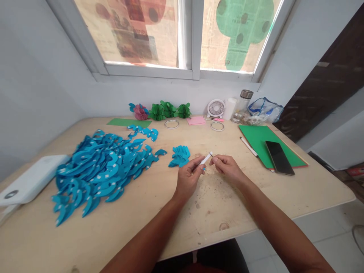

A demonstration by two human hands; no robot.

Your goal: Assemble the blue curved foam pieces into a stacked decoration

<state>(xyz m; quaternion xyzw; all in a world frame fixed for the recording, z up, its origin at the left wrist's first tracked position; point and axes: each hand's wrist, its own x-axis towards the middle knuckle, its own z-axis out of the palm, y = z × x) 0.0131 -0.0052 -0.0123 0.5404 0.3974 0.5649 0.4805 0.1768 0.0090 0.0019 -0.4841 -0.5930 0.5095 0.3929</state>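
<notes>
My left hand (190, 177) pinches a narrow white paper strip (205, 159) above the wooden table (170, 223). The fingers of my right hand (226, 168) are pinched at the strip's far end. Just beyond my hands lies a small stack of blue curved paper cut-outs (180, 156). A large heap of the same blue cut-outs with white tabs (102, 167) covers the table's left part.
A white flat device (28, 178) sits at the left edge. Green card (263, 142) with a black phone (279, 157) and a pen (248, 146) lies right. Tape rolls (171, 124), pink notes (196, 120), paper balls (167, 110), a small fan (215, 108) and a jar (241, 105) line the back.
</notes>
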